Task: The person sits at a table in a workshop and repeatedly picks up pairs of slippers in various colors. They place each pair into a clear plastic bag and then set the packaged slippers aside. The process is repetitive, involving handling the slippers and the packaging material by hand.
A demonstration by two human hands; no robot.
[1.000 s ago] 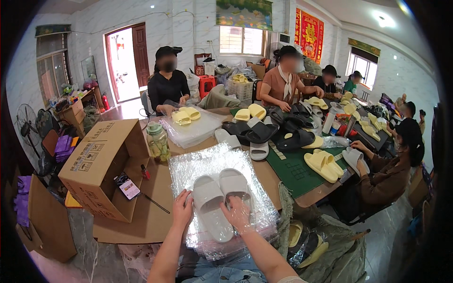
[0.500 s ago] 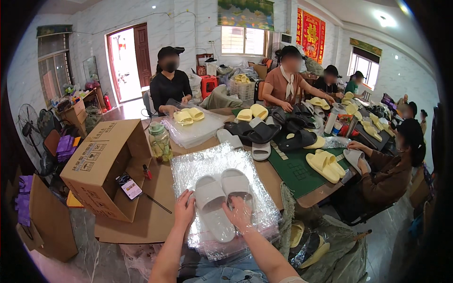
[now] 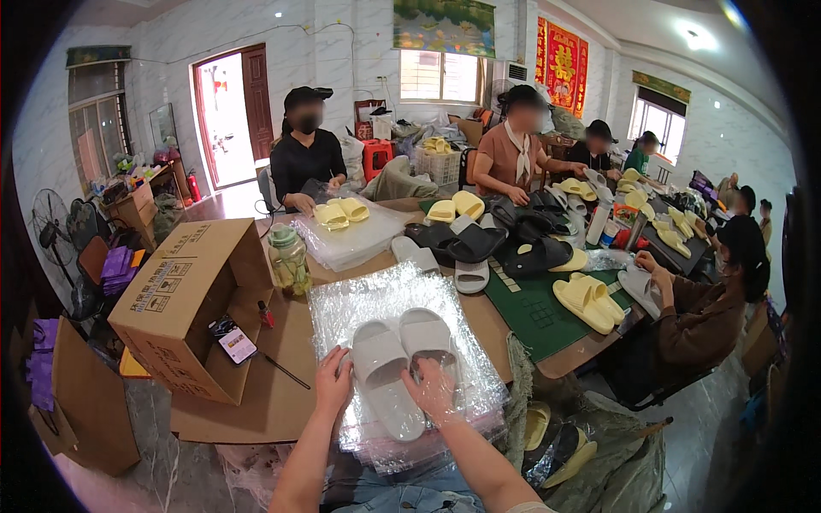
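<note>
A pair of light grey slippers, the left slipper [image 3: 389,402] and the right slipper [image 3: 425,333], lies on a stack of clear plastic bags [image 3: 351,299] in front of me. The left one sits a little nearer to me. My left hand [image 3: 333,382] rests on the bags beside the left slipper, its fingers stretched out. My right hand [image 3: 433,392] is on the right slipper, fingers bent over its footbed just below the strap. Shiny film shows around my right hand; whether it lies over the hand, I cannot tell.
An open cardboard box [image 3: 184,299] stands at left, with a phone [image 3: 233,340] on its flap and a pen [image 3: 287,371] nearby. Beyond are a glass jar [image 3: 291,261] and yellow slippers [image 3: 342,212]. Black slippers [image 3: 475,238] crowd the table at right, where co-workers sit.
My hands and the slippers before me stay almost still. At the right, a co-worker's hands have shifted on a grey slipper. Another grey slipper has come into sight at the far side.
</note>
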